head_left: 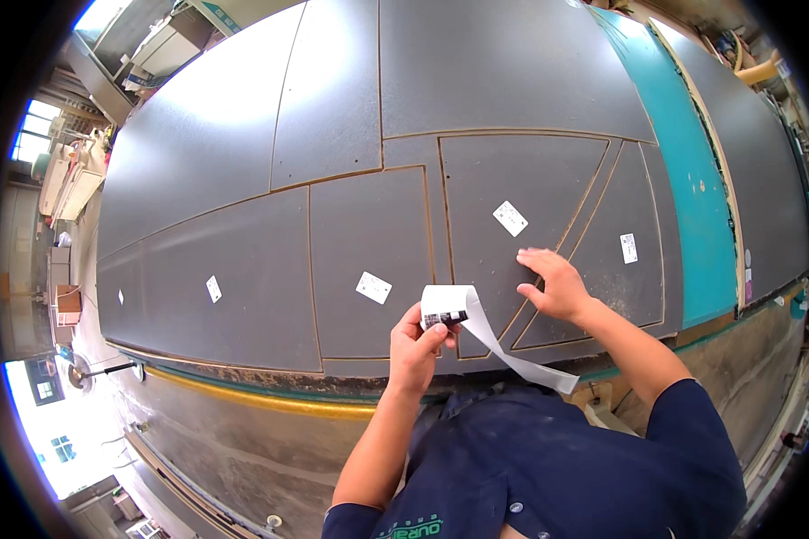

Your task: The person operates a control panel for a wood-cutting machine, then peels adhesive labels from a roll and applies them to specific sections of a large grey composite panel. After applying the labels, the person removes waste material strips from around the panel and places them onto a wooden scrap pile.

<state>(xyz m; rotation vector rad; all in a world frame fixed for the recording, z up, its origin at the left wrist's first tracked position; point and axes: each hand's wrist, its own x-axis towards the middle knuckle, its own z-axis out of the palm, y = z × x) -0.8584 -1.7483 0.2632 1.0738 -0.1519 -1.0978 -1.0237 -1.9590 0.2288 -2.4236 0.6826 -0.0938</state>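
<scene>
A roll of white labels [447, 296] is gripped in my left hand [413, 349] above the near edge of the panel. From the roll a strip of backing paper [512, 359] hangs down to the right. My right hand [555, 284] hovers over or rests on the grey cut panel [368, 81], fingers stretched out; whether it touches cannot be told. Just beyond its fingertips a white label [511, 218] sits on one cut piece. Other labels lie on neighbouring pieces: one label [629, 248] to the right, one label [373, 287] left of the roll, and two farther left.
Right of the grey sheet runs a teal table surface [701, 216], then another dark panel [764, 162]. A yellow rail [261, 402] follows the table's near side. Stacked boards and boxes [81, 180] stand at the far left.
</scene>
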